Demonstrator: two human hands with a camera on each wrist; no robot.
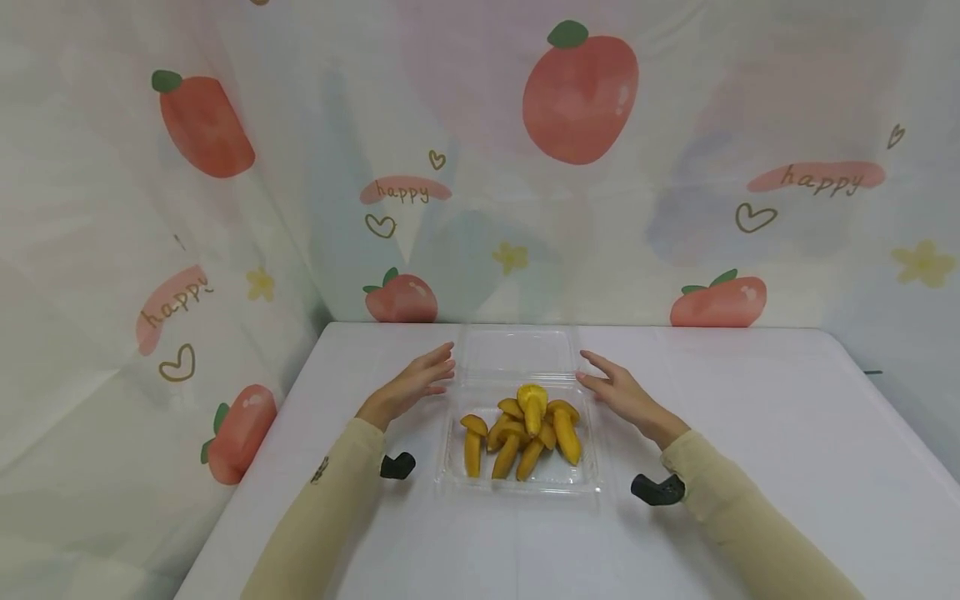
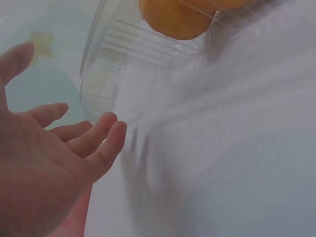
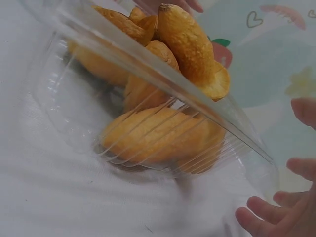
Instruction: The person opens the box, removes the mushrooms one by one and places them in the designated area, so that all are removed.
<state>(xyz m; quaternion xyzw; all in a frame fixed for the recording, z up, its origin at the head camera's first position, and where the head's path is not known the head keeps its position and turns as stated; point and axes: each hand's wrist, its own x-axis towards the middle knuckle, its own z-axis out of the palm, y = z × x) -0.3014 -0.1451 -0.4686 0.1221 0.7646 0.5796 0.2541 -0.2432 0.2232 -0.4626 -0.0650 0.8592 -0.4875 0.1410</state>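
A clear plastic clamshell box [image 1: 450,475] lies on the table with its lid [image 1: 517,352] folded back toward the wall. Several yellow-brown mushrooms [image 1: 507,454] are piled in the box; one on top [image 1: 532,406] shows a brighter yellow cap. My left hand [image 1: 411,385] hovers beside the box's left side near the hinge, fingers spread and holding nothing. On the opposite side my right hand [image 1: 624,394] is held the same way, fingers apart. In the right wrist view, mushrooms [image 3: 165,133] show through the ribbed box wall, and the right fingers [image 3: 266,210] hold nothing.
A white cloth covers the table [image 1: 780,417]. Behind it and at the left hang printed curtains [image 1: 480,108] with fruit and hearts. A black curved piece [image 1: 398,465] sits by the left wrist, another black piece [image 1: 657,489] by the right.
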